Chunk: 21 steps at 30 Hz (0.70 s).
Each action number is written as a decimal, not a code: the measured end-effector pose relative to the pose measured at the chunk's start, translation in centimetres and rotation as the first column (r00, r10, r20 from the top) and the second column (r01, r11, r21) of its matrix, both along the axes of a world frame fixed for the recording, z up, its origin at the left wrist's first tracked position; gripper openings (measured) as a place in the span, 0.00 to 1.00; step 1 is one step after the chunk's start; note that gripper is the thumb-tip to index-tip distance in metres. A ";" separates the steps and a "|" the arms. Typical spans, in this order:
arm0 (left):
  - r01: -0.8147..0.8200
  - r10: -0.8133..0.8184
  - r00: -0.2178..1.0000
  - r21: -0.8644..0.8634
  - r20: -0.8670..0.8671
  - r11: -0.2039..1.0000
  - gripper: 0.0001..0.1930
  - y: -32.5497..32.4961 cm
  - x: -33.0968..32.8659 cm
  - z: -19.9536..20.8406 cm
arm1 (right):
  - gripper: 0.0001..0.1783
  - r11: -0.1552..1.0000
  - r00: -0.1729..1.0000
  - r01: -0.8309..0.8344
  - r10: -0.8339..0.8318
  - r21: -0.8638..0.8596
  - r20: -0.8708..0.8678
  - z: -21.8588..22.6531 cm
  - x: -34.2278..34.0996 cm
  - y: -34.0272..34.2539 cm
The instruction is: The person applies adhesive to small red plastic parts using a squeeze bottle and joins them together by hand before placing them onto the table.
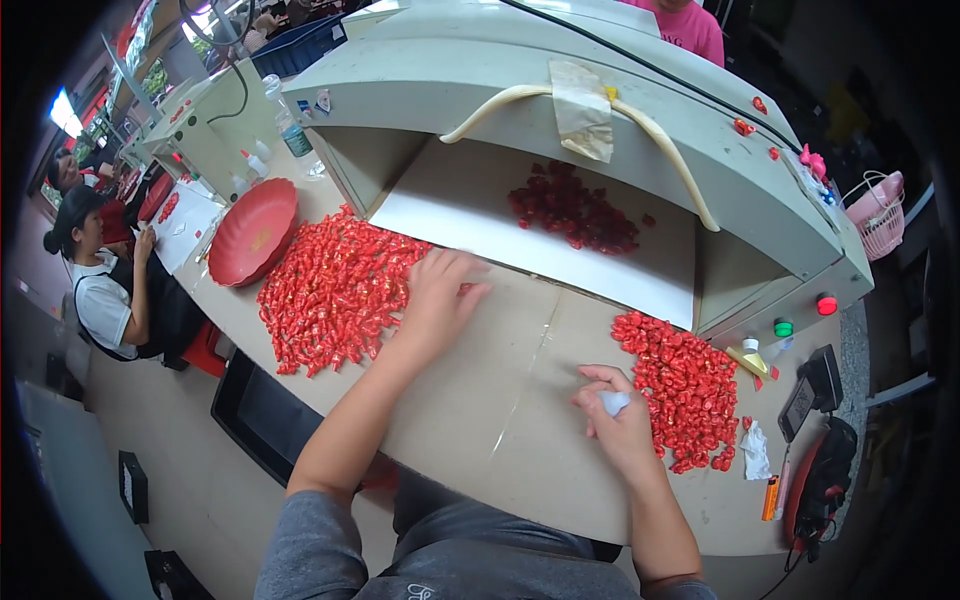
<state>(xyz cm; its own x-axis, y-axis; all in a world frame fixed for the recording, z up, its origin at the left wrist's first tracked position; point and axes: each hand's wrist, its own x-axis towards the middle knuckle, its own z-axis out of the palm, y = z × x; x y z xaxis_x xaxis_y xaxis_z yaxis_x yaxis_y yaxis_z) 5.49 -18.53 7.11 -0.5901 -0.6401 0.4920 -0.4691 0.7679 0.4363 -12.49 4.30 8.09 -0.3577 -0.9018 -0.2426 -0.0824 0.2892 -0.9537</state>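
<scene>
My left hand (437,300) is over the right edge of a large heap of small shiny red pieces (335,290). Its fingers are slightly blurred, and a bit of red shows between thumb and fingers. On the right, my right hand (618,420) is closed around a small whitish plastic bottle (613,402), mostly hidden in the grip. Just beyond that hand lies a second heap of red pieces (690,395). Further red pieces (575,208) lie in shadow on a white surface inside the machine's opening.
A pale machine (400,75) with a wide opening spans the table's far side. A red scalloped bowl (255,232) and a clear bottle (288,120) stand left. Tissue (756,450), an orange lighter (770,498) and a black-and-red pouch (825,480) lie right. A co-worker (105,270) sits left.
</scene>
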 end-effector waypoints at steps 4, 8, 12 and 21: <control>-0.044 0.045 0.999 0.028 -0.031 0.999 0.15 -4.8 -5.9 -1.0 | 0.14 0.992 0.991 -0.014 -0.003 -0.125 -0.134 -1.1 0.5 -0.1; -0.098 0.092 0.994 0.137 0.051 0.986 0.14 -8.7 -9.2 -4.2 | 0.13 0.975 0.983 0.029 -0.067 -0.219 -0.170 -1.4 0.8 0.2; -0.070 0.070 0.997 -0.012 0.013 0.997 0.11 -6.8 -10.8 -4.7 | 0.11 0.961 0.985 0.148 -0.163 -0.233 -0.046 -0.3 0.7 0.9; 0.642 0.061 0.718 0.693 -0.694 0.328 0.12 5.9 -4.9 -1.7 | 0.17 0.936 0.987 0.163 -0.157 -0.311 0.044 -0.6 -0.3 1.4</control>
<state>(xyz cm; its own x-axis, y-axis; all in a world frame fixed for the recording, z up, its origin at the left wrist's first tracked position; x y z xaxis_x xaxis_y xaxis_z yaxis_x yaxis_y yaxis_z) 0.57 -12.63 5.44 -0.7017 -0.7097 0.0628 0.2741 -0.1876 0.9432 -12.82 5.69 7.49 -0.5020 -0.8642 0.0340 -0.0409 -0.0155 -0.9990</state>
